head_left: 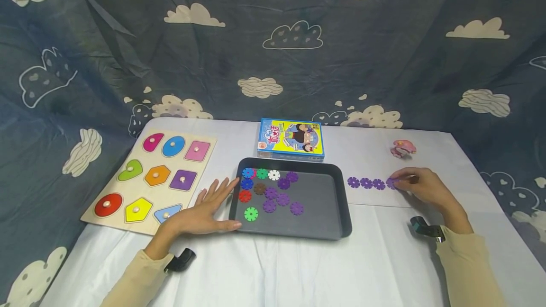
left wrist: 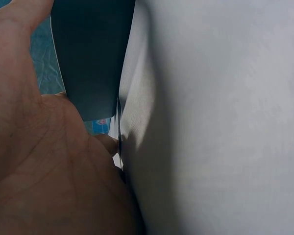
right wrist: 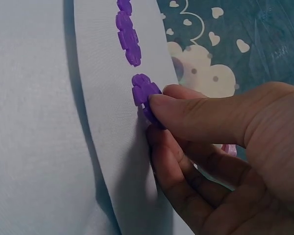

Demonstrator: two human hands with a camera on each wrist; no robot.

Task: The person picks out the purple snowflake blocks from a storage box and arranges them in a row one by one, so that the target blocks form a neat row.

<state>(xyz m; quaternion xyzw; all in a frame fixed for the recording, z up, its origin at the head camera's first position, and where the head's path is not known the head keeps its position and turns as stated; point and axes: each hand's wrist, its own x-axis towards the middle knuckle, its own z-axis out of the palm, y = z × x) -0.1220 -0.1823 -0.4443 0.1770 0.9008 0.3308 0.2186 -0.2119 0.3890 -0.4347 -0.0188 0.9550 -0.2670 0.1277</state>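
Note:
My right hand (head_left: 422, 187) pinches a purple snowflake disc (right wrist: 143, 93) between thumb and fingers, at the right end of a row of purple discs (head_left: 366, 183) on the white cloth. In the right wrist view the held disc lies low over the cloth, a small gap from its neighbour. My left hand (head_left: 199, 216) lies with fingers spread at the left side of a dark grey tray (head_left: 320, 207), thumb and fingertips right at its rim. Inside the tray are several purple discs (head_left: 282, 199), plus blue, red, green, brown and white ones, mostly along its left side.
Left of the tray lies a wooden shape puzzle board (head_left: 159, 193) with knobbed pieces; my left forearm overlaps its near corner. A blue and yellow card box (head_left: 291, 140) sits behind the tray. Beyond my right hand is a small pink toy (head_left: 403, 148). A cloud-patterned curtain (head_left: 234, 60) hangs behind.

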